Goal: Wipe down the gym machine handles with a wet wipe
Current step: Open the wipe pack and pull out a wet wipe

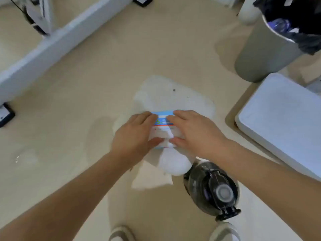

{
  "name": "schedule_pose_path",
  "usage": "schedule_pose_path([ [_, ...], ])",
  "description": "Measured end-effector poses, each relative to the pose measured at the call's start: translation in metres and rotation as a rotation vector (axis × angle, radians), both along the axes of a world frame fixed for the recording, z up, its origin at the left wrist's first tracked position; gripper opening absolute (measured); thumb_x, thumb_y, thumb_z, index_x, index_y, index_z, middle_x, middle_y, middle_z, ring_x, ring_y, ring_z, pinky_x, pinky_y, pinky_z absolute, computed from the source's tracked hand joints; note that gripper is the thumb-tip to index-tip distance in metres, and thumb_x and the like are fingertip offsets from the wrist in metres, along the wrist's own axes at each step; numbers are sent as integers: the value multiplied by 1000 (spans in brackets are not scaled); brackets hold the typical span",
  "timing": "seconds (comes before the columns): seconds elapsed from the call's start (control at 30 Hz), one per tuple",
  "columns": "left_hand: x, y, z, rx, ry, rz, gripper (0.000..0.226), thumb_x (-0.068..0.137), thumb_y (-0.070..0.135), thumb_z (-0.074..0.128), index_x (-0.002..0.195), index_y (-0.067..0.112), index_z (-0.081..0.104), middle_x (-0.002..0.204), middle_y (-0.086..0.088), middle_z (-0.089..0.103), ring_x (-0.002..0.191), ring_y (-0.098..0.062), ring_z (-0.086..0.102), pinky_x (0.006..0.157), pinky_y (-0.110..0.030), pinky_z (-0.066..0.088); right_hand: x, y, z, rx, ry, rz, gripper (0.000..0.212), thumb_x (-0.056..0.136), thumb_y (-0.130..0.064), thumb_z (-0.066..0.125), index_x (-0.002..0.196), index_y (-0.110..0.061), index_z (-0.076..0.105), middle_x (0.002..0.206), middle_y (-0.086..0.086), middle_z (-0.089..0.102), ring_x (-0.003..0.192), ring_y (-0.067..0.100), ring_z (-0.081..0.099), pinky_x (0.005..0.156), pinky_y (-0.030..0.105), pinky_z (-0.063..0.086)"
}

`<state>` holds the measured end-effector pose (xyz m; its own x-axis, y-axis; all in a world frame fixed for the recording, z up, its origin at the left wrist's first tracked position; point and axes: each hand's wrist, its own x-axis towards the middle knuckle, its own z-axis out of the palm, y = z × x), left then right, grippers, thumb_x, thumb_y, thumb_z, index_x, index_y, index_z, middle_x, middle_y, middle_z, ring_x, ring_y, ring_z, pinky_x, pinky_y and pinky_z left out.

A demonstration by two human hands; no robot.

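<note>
Both hands meet on a small wet wipe packet held above the beige floor, in the middle of the scene. The left hand pinches its left side, thumb near and fingers far; the right hand pinches its right side likewise. A white wipe hangs loose around it. The packet looks light, soft and slippery; the wipe seems limp and best gripped by an edge.
</note>
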<state>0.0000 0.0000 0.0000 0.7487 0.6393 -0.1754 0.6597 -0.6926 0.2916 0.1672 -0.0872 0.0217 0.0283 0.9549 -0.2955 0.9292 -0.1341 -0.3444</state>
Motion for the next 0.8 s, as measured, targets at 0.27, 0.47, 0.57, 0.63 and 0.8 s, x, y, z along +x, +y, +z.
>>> schedule_pose_path([
  [0.27,-8,18,-38,190,-305,-71,66,61,60,53,110,18,65,107,2,67,86,-23,64,74,-21,43,0,12,-42,373,-391,227,47,79,-48,34,79,-12,65,63,8,63,47,28,56,37,24,29],
  [0.47,-11,13,-27,-100,-273,63,107,61,44,82,142,47,12,113,11,53,93,-12,49,83,-24,39,12,30,-26,336,84,-184,26,91,-50,47,83,-25,50,72,-1,63,72,25,58,63,38,44],
  [0.57,-17,4,-18,-232,-301,70,116,59,42,84,130,68,-5,116,10,54,96,-14,52,91,-30,45,11,26,-33,386,267,-454,35,83,-41,64,95,-23,37,78,3,61,68,24,57,63,39,46],
  [0.63,-21,-1,-17,-183,-288,31,92,64,58,71,132,65,9,115,13,51,99,-11,47,93,-27,41,8,22,-41,409,144,-424,36,82,-29,64,96,-23,31,92,2,49,68,24,52,63,37,44],
  [0.8,-20,2,-24,230,-263,-114,51,75,59,39,114,34,61,117,2,52,102,-12,41,80,-30,49,20,10,-35,336,149,-118,21,77,-6,62,91,-22,63,93,-1,50,74,16,53,75,37,49],
])
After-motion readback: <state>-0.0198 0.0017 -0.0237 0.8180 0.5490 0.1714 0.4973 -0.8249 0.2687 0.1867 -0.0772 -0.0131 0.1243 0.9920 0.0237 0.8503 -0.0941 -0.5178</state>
